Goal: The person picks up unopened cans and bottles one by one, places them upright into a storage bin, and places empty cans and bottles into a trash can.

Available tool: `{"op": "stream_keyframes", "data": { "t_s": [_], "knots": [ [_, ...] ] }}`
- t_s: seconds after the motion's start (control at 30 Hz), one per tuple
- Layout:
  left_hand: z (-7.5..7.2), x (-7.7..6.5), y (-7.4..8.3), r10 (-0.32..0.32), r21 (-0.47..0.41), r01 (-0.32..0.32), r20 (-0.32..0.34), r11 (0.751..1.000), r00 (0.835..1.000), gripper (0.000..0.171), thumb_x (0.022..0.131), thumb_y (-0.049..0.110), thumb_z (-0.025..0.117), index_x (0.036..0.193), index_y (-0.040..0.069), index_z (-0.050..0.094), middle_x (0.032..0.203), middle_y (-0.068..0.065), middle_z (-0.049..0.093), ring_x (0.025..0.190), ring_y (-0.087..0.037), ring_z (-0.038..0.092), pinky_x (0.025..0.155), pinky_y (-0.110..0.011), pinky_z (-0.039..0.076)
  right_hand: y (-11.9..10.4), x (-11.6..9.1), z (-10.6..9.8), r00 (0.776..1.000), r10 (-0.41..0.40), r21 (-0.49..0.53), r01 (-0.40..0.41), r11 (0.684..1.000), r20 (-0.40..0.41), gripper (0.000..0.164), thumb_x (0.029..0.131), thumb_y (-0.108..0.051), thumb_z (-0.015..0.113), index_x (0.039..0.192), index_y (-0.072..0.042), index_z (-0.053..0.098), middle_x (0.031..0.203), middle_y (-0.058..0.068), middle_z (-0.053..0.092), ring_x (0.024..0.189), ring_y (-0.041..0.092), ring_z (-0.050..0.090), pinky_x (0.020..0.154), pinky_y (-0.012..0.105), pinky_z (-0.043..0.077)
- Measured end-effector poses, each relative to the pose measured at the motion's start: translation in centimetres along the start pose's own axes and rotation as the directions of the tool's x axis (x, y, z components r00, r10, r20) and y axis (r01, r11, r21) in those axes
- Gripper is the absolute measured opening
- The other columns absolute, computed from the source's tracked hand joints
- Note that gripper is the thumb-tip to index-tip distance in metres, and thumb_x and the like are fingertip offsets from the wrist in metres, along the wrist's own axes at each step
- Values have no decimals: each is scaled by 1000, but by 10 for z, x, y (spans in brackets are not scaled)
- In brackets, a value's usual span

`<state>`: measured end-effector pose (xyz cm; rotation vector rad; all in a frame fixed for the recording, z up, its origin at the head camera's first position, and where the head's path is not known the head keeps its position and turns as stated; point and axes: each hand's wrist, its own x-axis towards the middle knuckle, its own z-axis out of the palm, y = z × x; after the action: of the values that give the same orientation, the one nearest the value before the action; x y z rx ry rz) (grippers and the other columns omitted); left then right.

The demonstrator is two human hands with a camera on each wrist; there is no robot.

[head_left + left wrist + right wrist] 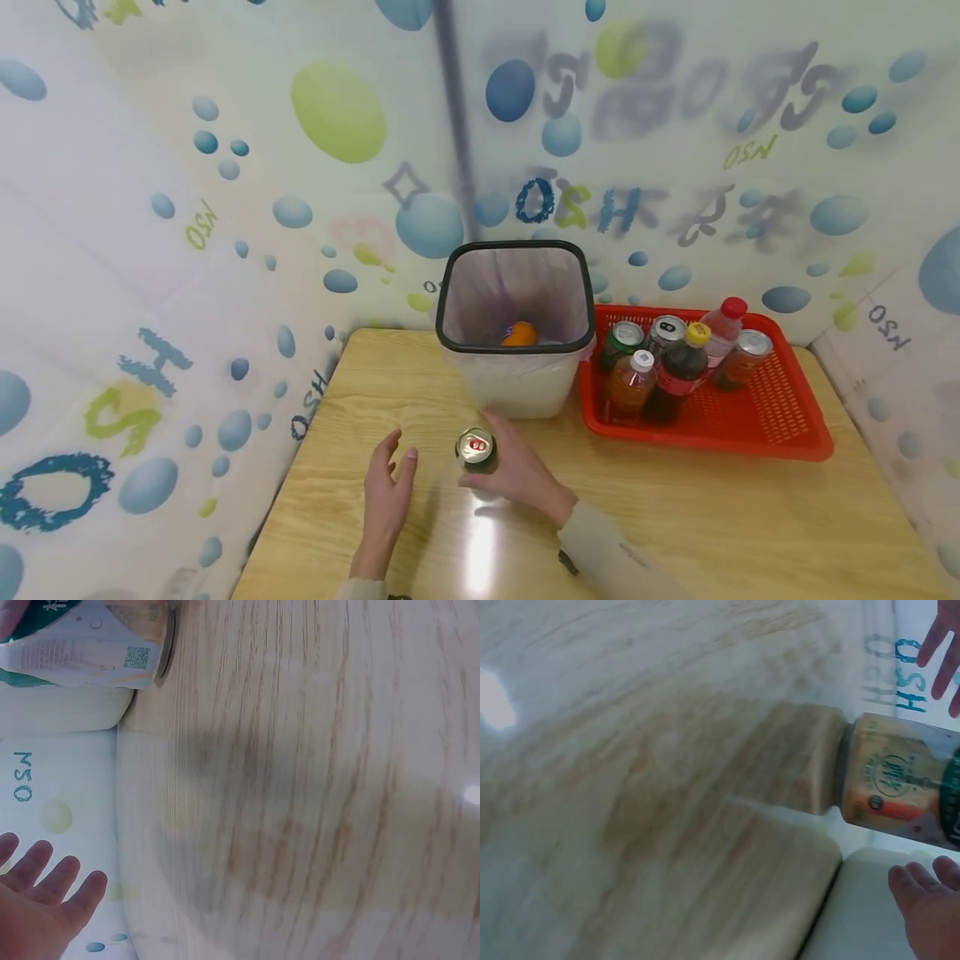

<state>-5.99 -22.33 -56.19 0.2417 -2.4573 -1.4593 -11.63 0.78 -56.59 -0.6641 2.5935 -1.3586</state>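
A green-topped drink can (476,448) stands upright on the wooden table, its printed side visible in the right wrist view. My right hand (521,467) is around it, thumb on the near side and fingers on the far side. A gap shows between those fingers (907,881) and the can in the right wrist view. Over the upper part of the can, a fingertip shows in the left wrist view. Left of the can, my left hand (387,496) holds nothing, its fingers spread and relaxed.
Behind the can stands a lined bin (498,379) with a black rim and an orange item (520,334) inside. To its right, a red basket (780,429) holds several bottles and cans. Patterned sheeting (337,208) borders the table (390,367) at the back and left.
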Motion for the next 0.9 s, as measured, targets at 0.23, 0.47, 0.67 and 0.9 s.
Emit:
{"op": "stream_keyframes", "data": {
  "t_s": [0.23, 0.47, 0.67, 0.9],
  "knots": [
    [-1, -1, 0, 21, 6, -21, -7, 1000, 1000, 50, 107, 25, 57, 148, -3, 49, 150, -25, 50, 138, -47, 46, 105, -65, 44, 4, 2, 10, 1000, 14, 45, -13, 999, -24, 109, 76, -50, 91, 159, -7, 34, 160, 13, 42, 145, 31, 42, 118, 53, 36],
    [0, -1, -1, 18, 4, -18, -5, 1000, 1000, 49, 108, 24, 56, 148, -2, 48, 150, -25, 50, 138, -46, 46, 105, -65, 44, 6, 4, 17, 996, -33, 94, 41, 995, -86, 80, 80, -33, 91, 142, -6, 49, 127, 6, 63, 117, 22, 62, 103, 45, 50],
    [0, -3, 2, 12, -11, -12, -3, 1000, 1000, 50, 108, 24, 56, 148, -4, 47, 150, -27, 49, 138, -47, 46, 105, -66, 43, 6, -2, 15, 997, -8, 99, 15, 995, -73, 79, 82, -32, 89, 143, -4, 49, 125, 2, 64, 114, 18, 63, 101, 45, 52],
    [7, -6, 6, 34, -26, -34, 30, 999, 999, 51, 107, 21, 57, 149, -5, 46, 151, -25, 49, 140, -45, 44, 108, -64, 41, 6, -22, -5, 996, -6, 107, 15, 994, -85, 72, 82, -37, 87, 138, -9, 54, 118, -5, 67, 107, 14, 65, 94, 42, 55]
  ]
}}
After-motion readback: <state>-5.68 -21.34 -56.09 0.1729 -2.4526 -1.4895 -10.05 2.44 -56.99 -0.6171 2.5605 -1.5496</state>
